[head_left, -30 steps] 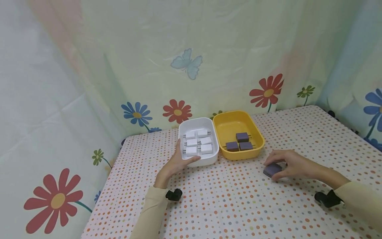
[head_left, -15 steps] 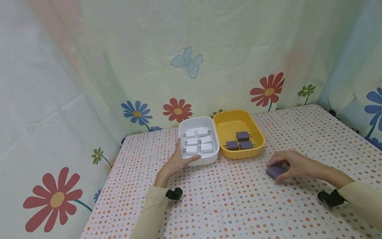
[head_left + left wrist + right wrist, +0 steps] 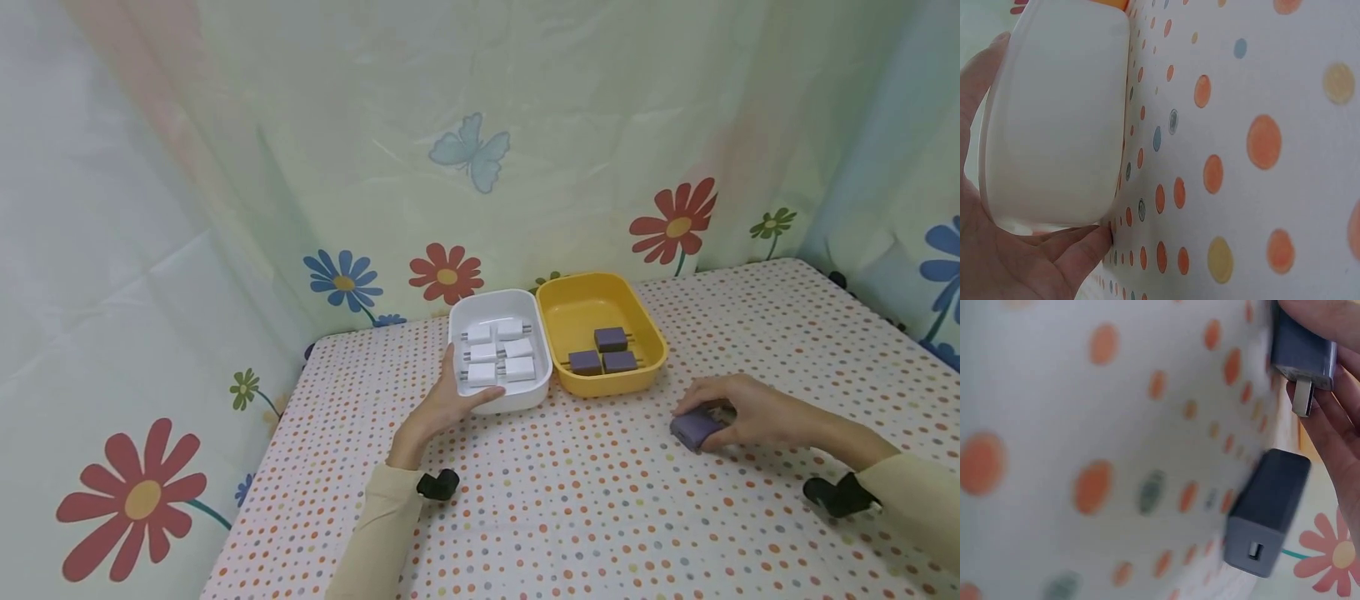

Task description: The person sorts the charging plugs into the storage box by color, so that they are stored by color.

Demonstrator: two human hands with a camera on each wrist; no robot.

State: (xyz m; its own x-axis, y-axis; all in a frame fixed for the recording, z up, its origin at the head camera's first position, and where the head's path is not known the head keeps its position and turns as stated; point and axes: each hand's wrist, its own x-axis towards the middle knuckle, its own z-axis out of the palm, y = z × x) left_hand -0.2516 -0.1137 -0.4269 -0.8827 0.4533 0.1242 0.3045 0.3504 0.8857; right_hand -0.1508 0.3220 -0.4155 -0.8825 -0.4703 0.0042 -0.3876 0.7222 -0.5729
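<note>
At the left, my left hand (image 3: 442,400) holds the near left corner of a white plastic tray (image 3: 519,403), thumb along its near rim and fingers against its side. In the tray lie several white plug chargers (image 3: 481,373). To the right, the thumb and fingers of my right hand (image 3: 757,410) pinch a purple-grey plug charger (image 3: 693,428) low over the table. Its metal prongs (image 3: 1303,398) show in the right wrist view. Close to it there is a second dark charger (image 3: 1265,512) with a USB port, mostly hidden by the right hand in the head view.
A yellow tray (image 3: 609,385) stands against the white tray's right side and contains three purple chargers (image 3: 619,361). Both rest near the back of a table under a dotted cloth (image 3: 570,500). Behind them hangs a flowered curtain (image 3: 555,167).
My right hand has shifted slightly right with the purple-grey charger, mostly in the first half second. My left hand stays on the white tray.
</note>
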